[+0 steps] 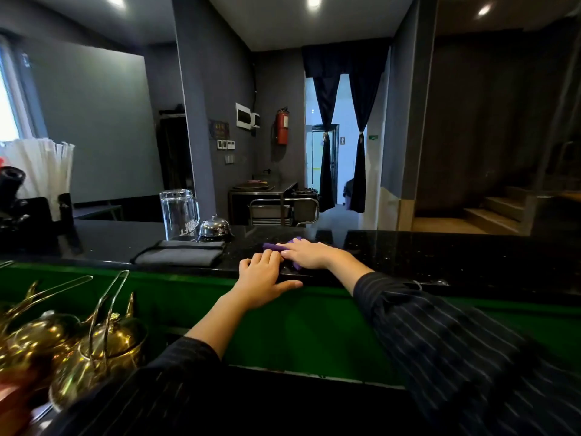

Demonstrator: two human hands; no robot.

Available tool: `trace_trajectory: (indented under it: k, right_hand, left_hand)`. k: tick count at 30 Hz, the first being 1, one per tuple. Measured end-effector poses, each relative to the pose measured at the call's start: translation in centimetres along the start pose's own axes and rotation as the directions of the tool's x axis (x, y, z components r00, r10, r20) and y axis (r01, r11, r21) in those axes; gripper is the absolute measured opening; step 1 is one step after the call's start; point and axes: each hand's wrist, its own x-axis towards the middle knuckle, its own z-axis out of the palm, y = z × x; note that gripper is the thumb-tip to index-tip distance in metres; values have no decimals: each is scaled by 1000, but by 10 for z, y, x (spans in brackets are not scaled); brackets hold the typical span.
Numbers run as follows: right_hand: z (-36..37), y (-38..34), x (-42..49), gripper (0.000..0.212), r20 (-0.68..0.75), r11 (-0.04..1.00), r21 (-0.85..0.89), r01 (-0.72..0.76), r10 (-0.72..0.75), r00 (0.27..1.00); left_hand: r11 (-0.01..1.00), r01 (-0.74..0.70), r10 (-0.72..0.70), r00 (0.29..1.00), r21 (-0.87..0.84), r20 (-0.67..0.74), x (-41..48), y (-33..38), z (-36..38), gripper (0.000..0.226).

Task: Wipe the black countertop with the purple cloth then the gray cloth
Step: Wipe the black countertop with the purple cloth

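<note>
The black countertop [440, 256] runs across the middle of the view. My right hand [309, 253] lies flat on the purple cloth [273, 246] and presses it onto the counter; only the cloth's edges show around my fingers. My left hand [262, 275] rests over the counter's near edge just left of it, fingers together and thumb below the edge, with nothing in it. The folded gray cloth [179, 255] lies on the counter to the left of both hands, untouched.
A glass mug [179, 214] and a chrome call bell [214, 227] stand behind the gray cloth. A holder of wrapped straws [41, 174] and a dark machine [12, 196] are at far left. Brass kettles [94, 350] sit below left, in front of the green panel [314, 328].
</note>
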Motion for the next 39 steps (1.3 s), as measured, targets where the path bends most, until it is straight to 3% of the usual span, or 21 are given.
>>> trace_trajectory:
  k: [3,7,9,12,13,15,19,23,27,32,35,37,39]
  right_hand:
    - [-10,28,-29,49,48,999,29,21,-22,999]
    - [-46,51,-57,44,231,985,117,-131,101,968]
    - [-49,41,-49,44,192,960,162,-230,198,961]
    - [-16,5,-25,88,-22,923,156,-353,361,932]
    - [-2,-10,-20,87,-99,913,149,-379,396,913]
    - [17,-33,-17,65,-229,937,91,-338,350,908]
    - [12,-28,-38,55,-180,977,96,-192,207,962]
    - [5,26,-78,62,-126,973,9,-232,231,965]
    - [-4,93,-125,62,-150,897,29,-441,440,885]
    - [-11,150,-158,72,-218,740,94,-666,668,711]
    - [-15,156,-155,68,-212,647,113,-754,757,618]
    - [-18,155,-151,67,-209,631,104,-769,770,603]
    - [-16,150,-149,68,-207,693,68,-718,714,669]
  left_hand:
    - [999,-25,27,998,38,-58,-12,-2,12,77]
    - [999,-48,48,999,20,2,-12,-9,18,73]
    - [999,-41,40,998,23,44,-10,-9,15,82]
    - [998,-31,27,997,46,71,-12,-6,13,94]
    - [998,-29,25,997,49,78,-12,-6,12,91]
    - [999,-28,24,996,47,88,-11,-5,9,89]
    - [1000,-19,16,991,21,130,-10,-5,3,96]
    - [999,-10,3,985,41,174,-11,-1,-4,107]
    - [995,22,-46,969,97,244,-14,20,-7,112]
    - [974,-225,210,945,30,250,-9,94,-2,107]
    - [970,-242,225,920,14,321,1,127,8,112]
    - [976,-214,191,928,36,321,5,133,12,115]
    - [980,-193,172,932,37,319,6,133,11,114]
